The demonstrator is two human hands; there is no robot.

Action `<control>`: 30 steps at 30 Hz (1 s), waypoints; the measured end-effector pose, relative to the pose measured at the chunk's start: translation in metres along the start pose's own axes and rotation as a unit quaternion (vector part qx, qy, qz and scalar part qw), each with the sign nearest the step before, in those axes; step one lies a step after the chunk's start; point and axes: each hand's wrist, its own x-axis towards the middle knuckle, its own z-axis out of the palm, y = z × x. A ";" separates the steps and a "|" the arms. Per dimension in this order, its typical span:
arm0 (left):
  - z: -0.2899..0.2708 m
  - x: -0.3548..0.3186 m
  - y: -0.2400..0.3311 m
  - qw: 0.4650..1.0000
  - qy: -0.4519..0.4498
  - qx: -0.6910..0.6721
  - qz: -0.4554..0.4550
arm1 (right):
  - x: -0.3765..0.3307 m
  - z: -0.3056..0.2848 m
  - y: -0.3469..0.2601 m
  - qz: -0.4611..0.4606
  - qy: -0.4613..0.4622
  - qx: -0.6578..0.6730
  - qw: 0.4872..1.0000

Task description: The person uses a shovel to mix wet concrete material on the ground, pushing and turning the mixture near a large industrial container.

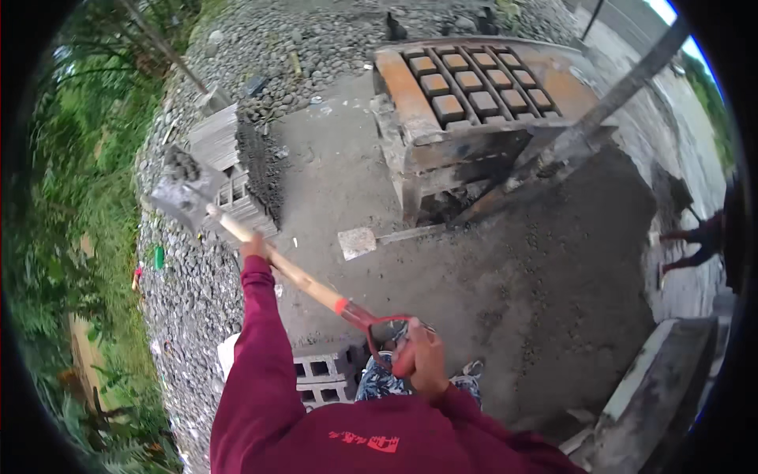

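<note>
A shovel [304,280] with a pale wooden shaft and red D-handle lies slantwise across my front, its blade raised at the left. My left hand [253,247] wraps round the shaft close to the blade. At the other end my right hand [428,360] is closed on the red grip. The metal blade [175,199] carries a small heap of dark grey mix [183,167] and looks slightly blurred. Behind the blade stands a stack of thin boards [215,130]. Hollow concrete blocks [325,371] sit below the shaft, beside my legs.
A rusty metal mould table [474,136] with several rows of squarish openings stands ahead. A slanting pole [624,85] crosses its right side. Another flat blade [358,242] lies on the ground. Gravel [316,47] spreads left and far. A person [703,237] is at right, above a concrete trough [651,387].
</note>
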 end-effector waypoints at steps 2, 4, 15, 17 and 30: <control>-0.048 0.021 0.013 0.997 -0.006 -0.075 0.014 | 0.013 0.037 -0.010 -0.062 0.009 -0.031 0.998; -0.065 0.036 0.029 0.991 -0.024 -0.132 -0.004 | 0.011 0.019 -0.024 -0.107 0.087 -0.003 0.990; 0.202 -0.077 -0.200 0.909 -0.325 0.001 -0.261 | -0.188 -0.182 -0.068 -0.145 0.260 -0.263 0.918; 0.263 -0.185 -0.224 0.813 -0.389 0.103 -0.421 | -0.262 -0.202 -0.054 -0.068 0.362 -0.164 0.915; 0.356 -0.414 -0.454 0.734 -0.428 0.476 -0.225 | -0.343 -0.149 0.239 -0.068 0.706 0.592 0.381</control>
